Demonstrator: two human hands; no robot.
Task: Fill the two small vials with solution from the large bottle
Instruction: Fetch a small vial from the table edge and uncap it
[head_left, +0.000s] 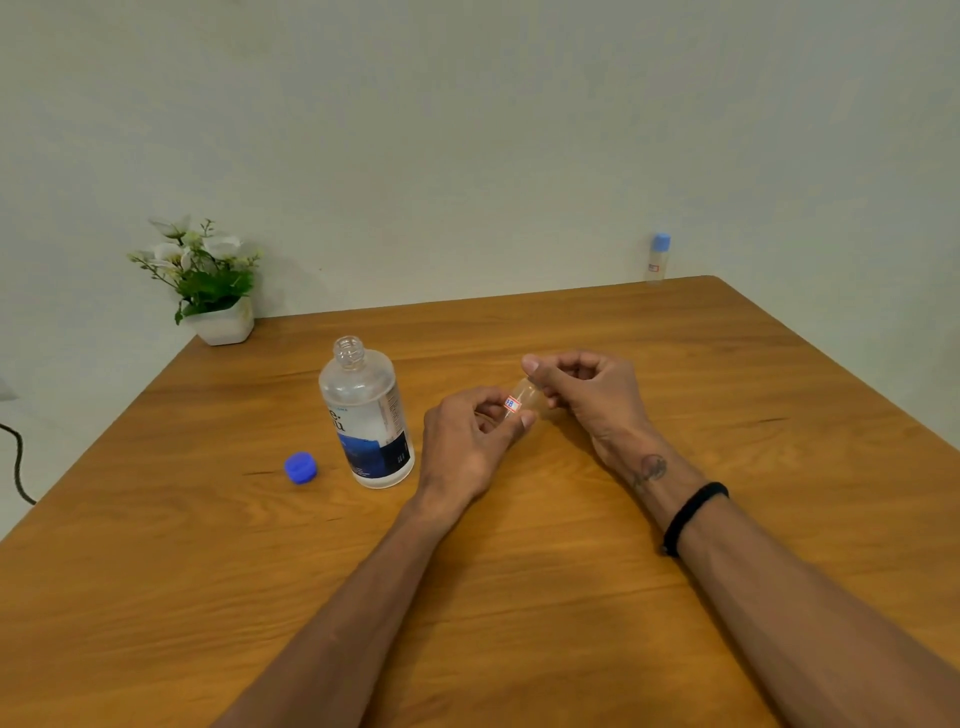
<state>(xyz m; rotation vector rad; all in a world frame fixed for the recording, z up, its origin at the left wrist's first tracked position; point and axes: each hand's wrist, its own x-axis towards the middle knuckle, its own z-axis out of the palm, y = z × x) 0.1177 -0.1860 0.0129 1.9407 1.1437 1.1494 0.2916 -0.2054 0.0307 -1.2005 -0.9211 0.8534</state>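
The large clear bottle with a blue label stands uncapped on the wooden table, left of my hands. Its blue cap lies on the table to its left. A small clear vial with a red-and-white label is held tilted above the table's middle. My left hand pinches its lower end. My right hand is curled around its upper end, hiding the top. A second small vial with a light blue cap stands upright at the table's far right edge.
A white pot with a flowering plant sits at the far left corner. A black cable hangs past the table's left edge. A pale wall stands behind the table.
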